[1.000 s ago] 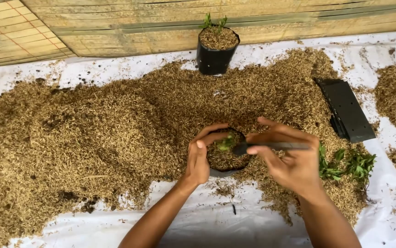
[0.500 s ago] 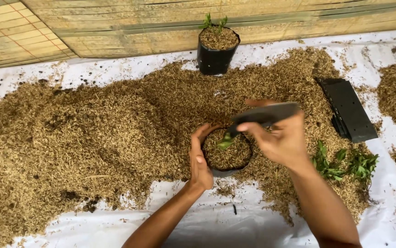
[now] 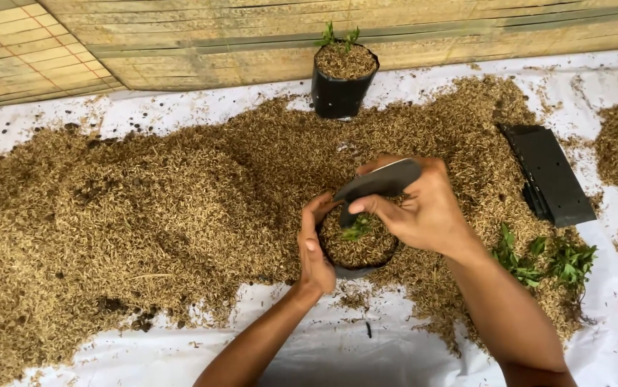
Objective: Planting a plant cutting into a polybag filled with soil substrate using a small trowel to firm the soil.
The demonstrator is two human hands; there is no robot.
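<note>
Upright black bag of husk, green seedling at its centre, flat dark tool just above.

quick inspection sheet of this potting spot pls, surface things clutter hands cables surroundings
surface: white sheet under a wide husk pile
job's things: black grow bag filled with husk, small green seedling in it
clutter: second filled bag with a seedling at the back; stack of flat black bags; loose green cuttings
hands: left hand cups the bag's rim; right hand holds a dark flat tool over the seedling
cables: nothing seen
surroundings: woven bamboo wall behind
</note>
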